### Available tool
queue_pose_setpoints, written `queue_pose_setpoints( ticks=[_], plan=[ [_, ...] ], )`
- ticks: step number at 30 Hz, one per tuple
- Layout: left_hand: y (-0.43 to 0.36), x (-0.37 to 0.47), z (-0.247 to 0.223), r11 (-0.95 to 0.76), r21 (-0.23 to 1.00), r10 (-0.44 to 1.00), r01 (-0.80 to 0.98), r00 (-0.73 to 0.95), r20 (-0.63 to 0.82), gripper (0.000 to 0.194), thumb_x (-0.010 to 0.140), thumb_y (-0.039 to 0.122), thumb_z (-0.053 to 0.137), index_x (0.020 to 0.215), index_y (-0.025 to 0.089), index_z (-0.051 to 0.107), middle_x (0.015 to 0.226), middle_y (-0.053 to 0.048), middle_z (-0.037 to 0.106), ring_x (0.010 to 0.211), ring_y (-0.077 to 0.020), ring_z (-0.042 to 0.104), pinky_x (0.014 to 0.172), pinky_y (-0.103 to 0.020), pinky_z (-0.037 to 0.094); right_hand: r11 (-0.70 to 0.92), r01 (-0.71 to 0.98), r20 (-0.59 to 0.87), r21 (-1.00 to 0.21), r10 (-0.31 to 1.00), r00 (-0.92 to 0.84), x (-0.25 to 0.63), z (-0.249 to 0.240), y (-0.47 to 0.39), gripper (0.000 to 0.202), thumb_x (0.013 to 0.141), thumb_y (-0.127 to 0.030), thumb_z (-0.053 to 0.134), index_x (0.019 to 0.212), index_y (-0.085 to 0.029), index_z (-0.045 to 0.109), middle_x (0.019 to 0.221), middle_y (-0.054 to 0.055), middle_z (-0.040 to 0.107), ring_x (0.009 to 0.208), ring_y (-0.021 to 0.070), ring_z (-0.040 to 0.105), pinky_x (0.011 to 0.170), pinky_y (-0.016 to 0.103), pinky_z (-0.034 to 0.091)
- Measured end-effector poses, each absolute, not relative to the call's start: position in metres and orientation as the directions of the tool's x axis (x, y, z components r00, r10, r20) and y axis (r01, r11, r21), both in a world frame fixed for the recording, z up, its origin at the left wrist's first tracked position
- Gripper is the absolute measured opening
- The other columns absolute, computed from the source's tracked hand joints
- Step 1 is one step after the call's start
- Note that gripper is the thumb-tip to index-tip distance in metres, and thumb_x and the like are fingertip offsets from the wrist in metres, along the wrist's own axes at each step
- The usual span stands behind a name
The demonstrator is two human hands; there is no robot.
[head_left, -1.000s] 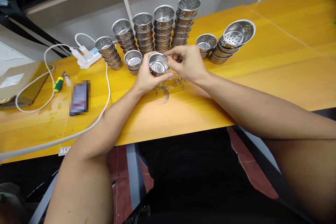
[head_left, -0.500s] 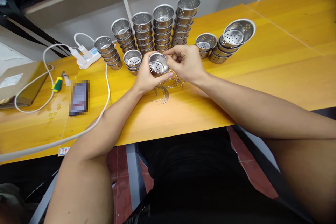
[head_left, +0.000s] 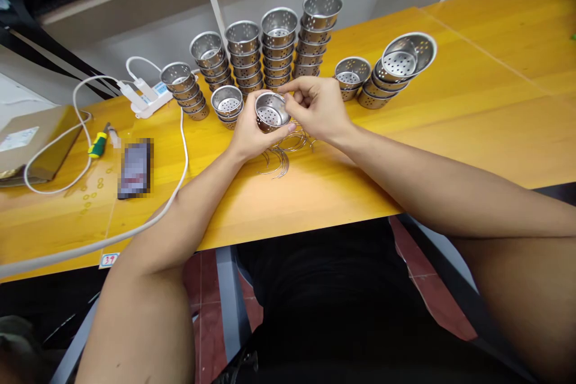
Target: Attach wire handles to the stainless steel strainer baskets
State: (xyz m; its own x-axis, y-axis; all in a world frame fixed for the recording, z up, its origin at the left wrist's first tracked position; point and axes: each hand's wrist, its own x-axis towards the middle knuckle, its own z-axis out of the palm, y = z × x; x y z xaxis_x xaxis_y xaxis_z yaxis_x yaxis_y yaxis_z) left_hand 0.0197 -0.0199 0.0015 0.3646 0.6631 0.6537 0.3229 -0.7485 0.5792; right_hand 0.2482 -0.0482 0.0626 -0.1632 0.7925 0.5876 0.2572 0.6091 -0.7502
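Note:
My left hand (head_left: 252, 132) is wrapped round a perforated metal cup (head_left: 272, 113), its open mouth tilted toward me and its thumb along the near side. At the cup's right rim, my right hand (head_left: 320, 107) is closed in a pinch. What lies between those fingertips, if anything, is too small to make out. Several thin curved metal wires (head_left: 279, 163) lie on the table below the two hands. A short stack of similar cups (head_left: 227, 105) stands just left of my left hand.
Tall stacks of perforated cups (head_left: 278, 42) stand behind my hands, with more cups (head_left: 390, 78) leaning at the right. To the left are a power strip (head_left: 153, 102), a white cable (head_left: 183, 150), a blurred phone (head_left: 135, 168), a green-and-yellow screwdriver (head_left: 98, 145) and a cardboard box (head_left: 42, 141).
Hardly anything differs. My right hand's fingertips have shifted slightly left at the cup's rim, while my left hand keeps its hold on the cup.

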Motion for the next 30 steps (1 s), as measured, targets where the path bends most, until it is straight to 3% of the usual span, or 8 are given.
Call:
queue_pose_setpoints(
  ticks=[4, 8, 14, 26, 30],
  plan=[
    [-0.016, 0.016, -0.001, -0.728, 0.618, 0.685, 0.298, 0.355, 0.636, 0.096, 0.100, 0.096, 0.084, 0.163, 0.029, 0.056, 0.145, -0.010, 0.079, 0.138, -0.0315, 0.084, 0.135, -0.058, 0.065, 0.592, 0.101, 0.541, -0.800, 0.783, -0.306, 0.258, 0.076, -0.050, 0.054, 0.101, -0.082, 0.091, 0.112, -0.029, 0.088, 0.093, 0.008, 0.082, 0.083, 0.0272, 0.070, 0.072, 0.044, 0.063],
    [-0.013, 0.013, -0.001, -0.721, 0.647, 0.686, 0.245, 0.377, 0.622, 0.091, 0.101, 0.098, 0.080, 0.158, 0.031, 0.060, 0.143, -0.008, 0.080, 0.129, -0.0264, 0.085, 0.127, -0.051, 0.069, 0.536, 0.017, 0.458, -0.844, 0.737, -0.497, 0.271, 0.085, -0.049, 0.072, 0.088, -0.097, 0.097, 0.111, -0.030, 0.086, 0.085, 0.005, 0.076, 0.074, 0.0234, 0.065, 0.066, 0.041, 0.058],
    [-0.011, 0.017, -0.003, -0.789, 0.575, 0.606, 0.220, 0.440, 0.663, 0.095, 0.101, 0.091, 0.087, 0.168, 0.034, 0.052, 0.149, -0.009, 0.075, 0.141, -0.0316, 0.082, 0.135, -0.060, 0.065, 0.483, -0.002, 0.426, -0.876, 0.770, -0.476, 0.268, 0.085, -0.048, 0.083, 0.069, -0.104, 0.105, 0.095, -0.032, 0.075, 0.075, 0.002, 0.066, 0.074, 0.0255, 0.064, 0.068, 0.044, 0.060],
    [-0.009, 0.016, -0.008, -0.776, 0.570, 0.626, 0.270, 0.442, 0.643, 0.094, 0.103, 0.084, 0.089, 0.170, 0.031, 0.049, 0.153, -0.011, 0.073, 0.144, -0.0324, 0.081, 0.138, -0.061, 0.064, 0.488, 0.002, 0.425, -0.873, 0.763, -0.487, 0.264, 0.079, -0.042, 0.074, 0.073, -0.093, 0.111, 0.088, -0.029, 0.078, 0.080, 0.005, 0.075, 0.079, 0.0257, 0.068, 0.069, 0.043, 0.062],
    [-0.009, 0.017, -0.008, -0.765, 0.585, 0.638, 0.270, 0.441, 0.631, 0.095, 0.104, 0.085, 0.088, 0.173, 0.033, 0.048, 0.156, -0.011, 0.071, 0.151, -0.0335, 0.078, 0.142, -0.062, 0.061, 0.529, 0.008, 0.460, -0.849, 0.746, -0.481, 0.264, 0.076, -0.043, 0.075, 0.082, -0.100, 0.101, 0.096, -0.029, 0.083, 0.091, 0.008, 0.082, 0.085, 0.0281, 0.071, 0.073, 0.045, 0.064]
  ],
)
